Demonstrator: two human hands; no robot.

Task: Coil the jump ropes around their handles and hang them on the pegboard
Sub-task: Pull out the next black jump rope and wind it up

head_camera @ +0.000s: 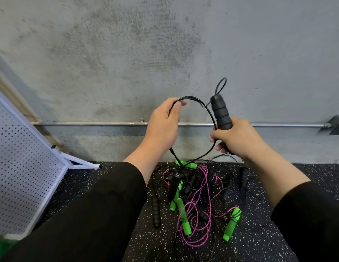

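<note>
Right hand grips black handle (upright); left hand pinches cord.

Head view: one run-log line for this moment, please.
right hand: grips black foam handle | left hand: pinches thin black cord | white pegboard: bare

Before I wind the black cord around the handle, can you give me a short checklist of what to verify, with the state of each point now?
1. Right hand grips the black handle: ok.
2. Left hand pinches the black cord: ok.
3. Cord arcs freely between both hands: ok.
4. Rest of the cord is free of the pile of ropes on the floor: not ok, it runs down into the tangle.
5. Second handle of this rope found: cannot tell.
6. Pegboard within reach, at the left: ok; free hooks: cannot tell.
</note>
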